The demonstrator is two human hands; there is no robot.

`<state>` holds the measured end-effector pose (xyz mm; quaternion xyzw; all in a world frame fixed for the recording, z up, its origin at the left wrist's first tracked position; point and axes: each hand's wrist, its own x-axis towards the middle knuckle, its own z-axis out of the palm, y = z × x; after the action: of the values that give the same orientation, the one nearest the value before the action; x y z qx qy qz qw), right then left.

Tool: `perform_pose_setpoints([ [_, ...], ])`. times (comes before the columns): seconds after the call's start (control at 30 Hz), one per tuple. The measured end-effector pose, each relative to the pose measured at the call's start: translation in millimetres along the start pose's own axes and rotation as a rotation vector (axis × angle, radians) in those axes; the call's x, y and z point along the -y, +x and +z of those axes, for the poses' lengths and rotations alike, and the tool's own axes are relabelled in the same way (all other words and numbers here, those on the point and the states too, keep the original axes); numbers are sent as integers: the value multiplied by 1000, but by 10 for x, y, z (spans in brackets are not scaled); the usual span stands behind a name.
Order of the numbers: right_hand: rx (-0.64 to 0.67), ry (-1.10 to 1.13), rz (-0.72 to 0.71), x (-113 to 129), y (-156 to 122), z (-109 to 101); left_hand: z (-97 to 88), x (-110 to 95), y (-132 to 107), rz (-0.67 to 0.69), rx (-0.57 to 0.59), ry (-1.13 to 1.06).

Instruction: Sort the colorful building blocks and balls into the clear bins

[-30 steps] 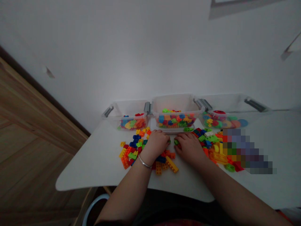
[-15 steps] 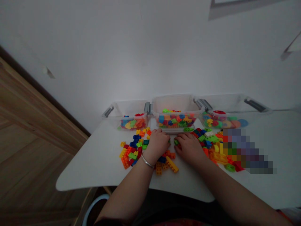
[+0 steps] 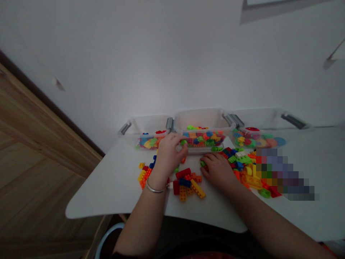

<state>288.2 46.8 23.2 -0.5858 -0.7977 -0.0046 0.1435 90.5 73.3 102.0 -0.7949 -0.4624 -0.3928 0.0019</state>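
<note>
My left hand (image 3: 171, 151), with a bracelet at its wrist, is raised in front of the middle bin. Its thumb and fingers pinch a small green toy brick (image 3: 183, 142). My right hand (image 3: 218, 167) rests on the table with its fingers curled over another green brick (image 3: 203, 163), mostly covered by the fingertips. Below and between the hands lies a loose group of bricks, among them a long yellow-orange brick (image 3: 198, 189), a blue brick (image 3: 184, 182) and a red brick (image 3: 183, 173). More orange bricks (image 3: 145, 177) lie left of my left wrist.
Along the wall stand three clear bins: a left bin (image 3: 149, 124), a middle bin (image 3: 203, 124) and a right bin (image 3: 265, 124), each holding colourful pieces. A pile of mixed bricks (image 3: 250, 172) lies right of my right hand. The white table (image 3: 107, 187) has a rounded left corner.
My left hand has moved left and up toward the bins, with a green brick now showing in its pinch. Bricks beneath it are uncovered. My right hand has stayed in place.
</note>
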Motion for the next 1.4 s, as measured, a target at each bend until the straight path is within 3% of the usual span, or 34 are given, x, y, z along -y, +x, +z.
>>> perform_pose_setpoints([
  [0.17,13,11,9,12,1,-22,-210,394,82,-133,-408,86],
  [0.27,13,16,16,24,-3,-36,-239,633,77,-271,-510,248],
  [0.43,21,15,22,23,-2,-33,-131,840,2,-355,-427,363],
  [0.67,28,15,13,7,7,-13,-65,855,13,-451,-347,343],
  [1.03,7,18,5,9,-2,-23,-32,800,26,-500,-422,194],
  [1.27,3,8,9,8,-3,-17,-97,629,20,-493,-395,48],
  [1.4,10,8,16,15,0,-15,-64,392,-67,-362,-236,-1],
])
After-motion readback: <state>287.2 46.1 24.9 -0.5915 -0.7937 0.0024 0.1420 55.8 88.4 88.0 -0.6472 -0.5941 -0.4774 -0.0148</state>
